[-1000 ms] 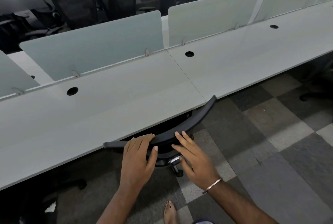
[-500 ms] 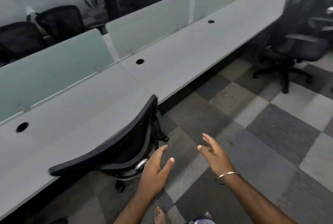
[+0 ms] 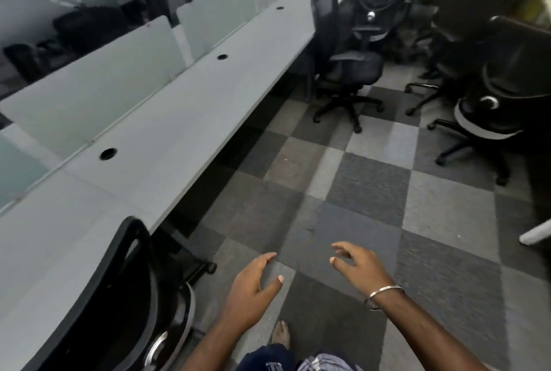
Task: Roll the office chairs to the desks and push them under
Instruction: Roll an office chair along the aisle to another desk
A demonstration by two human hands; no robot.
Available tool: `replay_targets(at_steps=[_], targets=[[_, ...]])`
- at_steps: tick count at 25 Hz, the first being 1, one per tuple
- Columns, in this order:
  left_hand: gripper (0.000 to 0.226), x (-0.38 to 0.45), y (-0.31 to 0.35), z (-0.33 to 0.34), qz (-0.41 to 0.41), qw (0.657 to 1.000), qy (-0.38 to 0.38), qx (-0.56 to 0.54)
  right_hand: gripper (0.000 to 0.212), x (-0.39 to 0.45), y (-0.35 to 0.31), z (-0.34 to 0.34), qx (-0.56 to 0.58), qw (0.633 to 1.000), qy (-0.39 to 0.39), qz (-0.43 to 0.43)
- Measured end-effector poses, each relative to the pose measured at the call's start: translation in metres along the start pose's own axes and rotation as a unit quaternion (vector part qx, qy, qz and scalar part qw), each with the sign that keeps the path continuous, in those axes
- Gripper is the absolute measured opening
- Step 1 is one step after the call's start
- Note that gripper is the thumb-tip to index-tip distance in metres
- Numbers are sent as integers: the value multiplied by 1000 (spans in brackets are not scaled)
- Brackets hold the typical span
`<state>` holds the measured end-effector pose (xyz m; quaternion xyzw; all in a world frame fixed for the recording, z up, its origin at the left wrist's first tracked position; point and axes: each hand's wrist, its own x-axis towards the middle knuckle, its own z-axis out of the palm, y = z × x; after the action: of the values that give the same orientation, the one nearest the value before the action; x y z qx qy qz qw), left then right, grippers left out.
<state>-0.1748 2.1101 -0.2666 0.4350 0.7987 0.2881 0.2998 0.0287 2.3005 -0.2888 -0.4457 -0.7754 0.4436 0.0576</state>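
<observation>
A black mesh office chair (image 3: 119, 305) stands at the lower left with its back against the front edge of the long white desk (image 3: 185, 120). My left hand (image 3: 253, 290) hovers over the floor to the right of that chair, fingers relaxed, holding nothing. My right hand (image 3: 357, 266), with a metal bangle on the wrist, hangs empty beside it. Further along the desk stands another black chair (image 3: 343, 63), turned sideways by the desk edge. More black chairs (image 3: 495, 96) are grouped at the right.
Frosted glass dividers (image 3: 98, 84) run along the back of the desk, with cable holes (image 3: 108, 154) in the top. The floor is grey checkered carpet tile (image 3: 369, 185). My bare foot (image 3: 280, 335) shows at the bottom. A white edge (image 3: 536, 233) juts in at the right.
Both hands let go of the chair back and drew away to the right. The view swung right along the desk, bringing the other chairs into sight.
</observation>
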Motion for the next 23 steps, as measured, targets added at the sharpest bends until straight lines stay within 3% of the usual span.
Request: replay_targets(at_steps=[6, 14, 23], targets=[[47, 87, 13, 0, 43, 998, -47, 8, 29, 50, 16, -34, -4, 999, 21, 33], [42, 244, 34, -31, 59, 995, -78, -29, 13, 175, -11, -87, 31, 994, 86, 58], [43, 390, 62, -56, 88, 988, -124, 1, 16, 295, -19, -133, -30, 994, 90, 52]])
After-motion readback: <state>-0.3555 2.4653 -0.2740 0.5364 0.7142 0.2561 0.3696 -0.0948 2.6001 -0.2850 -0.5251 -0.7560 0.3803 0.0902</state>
